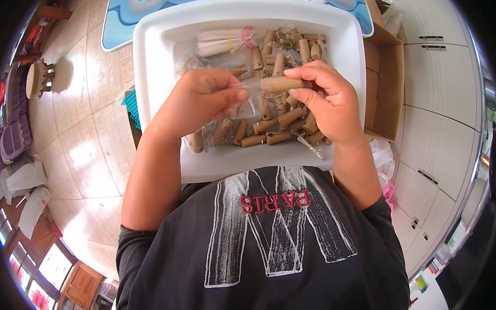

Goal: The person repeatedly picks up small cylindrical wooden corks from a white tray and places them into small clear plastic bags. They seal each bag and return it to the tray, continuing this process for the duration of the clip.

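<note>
Between the thumb and fingers of my right hand (331,98) is a tan tapered cylinder (278,85), held nearly level with its darker end at the fingertips. My left hand (209,93) is closed in a pinch on a clear plastic bag (249,106), whose thin film shows beside the thumb. The cylinder's other end lies close to the bag; whether it touches the film I cannot tell. Below both hands, a white plastic tub (145,58) holds several loose tan cylinders (289,118), some with twine, and others wrapped in clear film (222,131).
A bundle of pale sticks (215,42) lies at the tub's far left. Behind it is a blue and white tabletop (121,19). An open cardboard box (384,88) stands right of the tub, near white cabinets (442,80). A small stool (40,78) sits on the tiled floor.
</note>
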`<act>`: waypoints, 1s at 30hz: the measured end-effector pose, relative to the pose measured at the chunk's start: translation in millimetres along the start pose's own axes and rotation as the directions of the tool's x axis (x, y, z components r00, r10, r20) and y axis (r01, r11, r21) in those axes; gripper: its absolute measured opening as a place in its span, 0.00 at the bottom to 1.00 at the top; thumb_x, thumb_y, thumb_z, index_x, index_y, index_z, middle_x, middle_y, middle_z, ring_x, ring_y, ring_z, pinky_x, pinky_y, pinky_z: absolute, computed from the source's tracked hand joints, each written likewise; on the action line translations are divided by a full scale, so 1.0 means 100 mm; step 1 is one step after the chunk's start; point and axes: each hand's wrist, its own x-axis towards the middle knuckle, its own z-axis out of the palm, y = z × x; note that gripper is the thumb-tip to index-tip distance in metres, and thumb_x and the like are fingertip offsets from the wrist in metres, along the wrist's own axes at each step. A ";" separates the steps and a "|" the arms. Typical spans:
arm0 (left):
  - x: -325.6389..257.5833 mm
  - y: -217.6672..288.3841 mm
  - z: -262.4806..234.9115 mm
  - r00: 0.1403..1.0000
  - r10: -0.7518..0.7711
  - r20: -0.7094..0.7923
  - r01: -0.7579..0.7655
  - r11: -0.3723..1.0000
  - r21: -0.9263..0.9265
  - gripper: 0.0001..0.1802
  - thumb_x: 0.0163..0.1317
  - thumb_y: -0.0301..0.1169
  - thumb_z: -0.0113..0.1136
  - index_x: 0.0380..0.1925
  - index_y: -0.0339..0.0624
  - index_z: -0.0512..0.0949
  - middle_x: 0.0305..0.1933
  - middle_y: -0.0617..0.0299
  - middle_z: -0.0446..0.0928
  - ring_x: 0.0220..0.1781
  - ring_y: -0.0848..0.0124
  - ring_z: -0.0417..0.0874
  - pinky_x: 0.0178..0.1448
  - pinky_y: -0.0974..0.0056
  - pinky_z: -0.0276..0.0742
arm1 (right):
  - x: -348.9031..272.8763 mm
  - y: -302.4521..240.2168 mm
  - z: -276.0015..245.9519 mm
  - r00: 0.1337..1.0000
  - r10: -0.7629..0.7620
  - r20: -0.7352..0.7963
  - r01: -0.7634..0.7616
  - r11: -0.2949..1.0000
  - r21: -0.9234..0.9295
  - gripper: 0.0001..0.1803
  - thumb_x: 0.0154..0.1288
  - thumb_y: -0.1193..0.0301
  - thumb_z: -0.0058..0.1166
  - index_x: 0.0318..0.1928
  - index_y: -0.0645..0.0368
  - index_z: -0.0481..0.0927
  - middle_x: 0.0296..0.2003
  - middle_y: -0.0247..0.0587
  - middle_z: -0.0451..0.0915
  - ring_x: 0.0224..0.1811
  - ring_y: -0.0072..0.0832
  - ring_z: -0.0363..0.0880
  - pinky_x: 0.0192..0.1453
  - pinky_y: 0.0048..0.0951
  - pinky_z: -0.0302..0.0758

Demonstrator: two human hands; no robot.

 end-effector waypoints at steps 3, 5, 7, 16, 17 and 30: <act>-0.01 0.01 -0.01 0.999 -0.037 0.014 0.038 0.999 -0.036 0.08 0.57 0.32 0.60 0.25 0.38 0.77 0.18 0.72 0.70 0.20 0.85 0.67 0.22 0.79 0.63 | 0.01 0.00 0.00 0.999 -0.028 -0.031 0.028 0.999 0.018 0.14 0.50 0.86 0.55 0.40 0.63 0.79 0.33 0.35 0.76 0.35 0.19 0.73 0.39 0.18 0.71; -0.01 0.00 -0.02 0.999 -0.009 0.038 0.012 0.997 -0.073 0.08 0.57 0.31 0.61 0.25 0.38 0.77 0.17 0.72 0.69 0.19 0.85 0.67 0.22 0.79 0.62 | 0.01 0.00 -0.01 0.998 -0.055 -0.038 0.055 0.998 -0.010 0.15 0.50 0.86 0.55 0.40 0.64 0.79 0.33 0.36 0.76 0.35 0.20 0.73 0.40 0.19 0.71; 0.00 0.01 -0.03 0.998 -0.010 0.068 0.016 0.996 -0.085 0.07 0.57 0.31 0.61 0.27 0.38 0.78 0.18 0.71 0.70 0.20 0.84 0.68 0.23 0.79 0.63 | 0.01 0.01 -0.02 0.997 -0.079 -0.020 0.079 0.996 -0.030 0.15 0.49 0.86 0.55 0.40 0.63 0.79 0.33 0.36 0.76 0.35 0.21 0.73 0.40 0.19 0.71; 0.07 -0.09 0.08 0.980 0.100 0.170 -0.064 0.977 -0.203 0.16 0.56 0.34 0.63 0.39 0.32 0.78 0.33 0.65 0.77 0.34 0.79 0.74 0.40 0.74 0.70 | 0.00 -0.03 0.01 0.995 -0.028 0.095 0.038 0.994 -0.099 0.15 0.49 0.84 0.58 0.40 0.61 0.80 0.31 0.34 0.76 0.32 0.20 0.72 0.35 0.20 0.69; 0.08 -0.08 0.08 0.979 0.089 0.182 -0.057 0.983 -0.174 0.17 0.56 0.34 0.63 0.39 0.32 0.78 0.33 0.65 0.77 0.34 0.79 0.74 0.40 0.74 0.70 | 0.00 -0.02 0.02 0.993 -0.026 0.113 0.039 0.993 -0.111 0.15 0.49 0.84 0.58 0.40 0.61 0.80 0.30 0.34 0.75 0.32 0.20 0.72 0.35 0.19 0.69; 0.11 -0.07 0.22 0.987 -0.013 0.159 0.076 0.913 -0.400 0.19 0.57 0.36 0.62 0.42 0.32 0.77 0.33 0.64 0.79 0.33 0.78 0.76 0.41 0.74 0.70 | -0.04 0.02 0.12 1.000 0.011 -0.007 -0.012 0.987 -0.162 0.08 0.51 0.80 0.61 0.34 0.63 0.78 0.31 0.35 0.74 0.34 0.20 0.73 0.37 0.17 0.69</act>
